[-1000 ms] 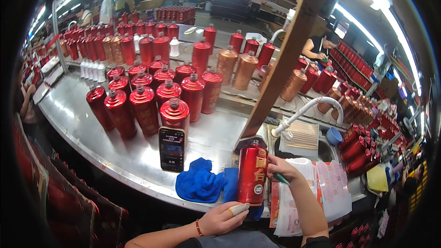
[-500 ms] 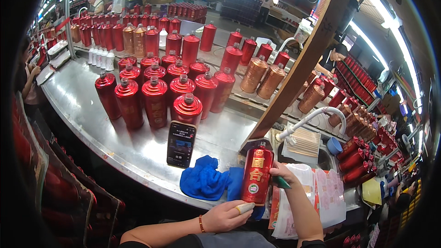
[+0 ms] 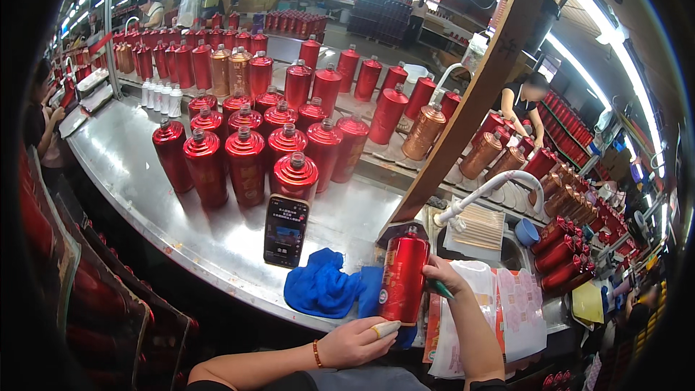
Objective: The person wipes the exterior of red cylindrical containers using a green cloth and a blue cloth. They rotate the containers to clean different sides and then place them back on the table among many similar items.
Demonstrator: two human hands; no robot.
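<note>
A glossy red bottle [image 3: 405,275] with gold print on its left side stands upright before me. My left hand [image 3: 362,340] grips it at the base, and a white finger cover shows on one finger. My right hand [image 3: 443,275] is closed against the bottle's right side. It also holds a green flat-tipped tool [image 3: 440,288], whose upper part is hidden in the fingers. Just left of the bottle lies a crumpled blue cloth [image 3: 323,284]. A phone [image 3: 286,230] with a lit screen leans on a red bottle [image 3: 295,176] behind it.
Several red bottles [image 3: 245,166] crowd the metal table [image 3: 145,206]. A wooden post [image 3: 470,94] rises beyond my right hand, beside a white curved tap [image 3: 492,192]. Printed sheets [image 3: 521,308] lie at right. Red and copper bottles [image 3: 423,130] line the conveyor, where a co-worker [image 3: 523,101] reaches in.
The held bottle has turned, so its gold print now faces left. Bottles on the far conveyor have shifted rightward. The co-worker at right has leaned further into view.
</note>
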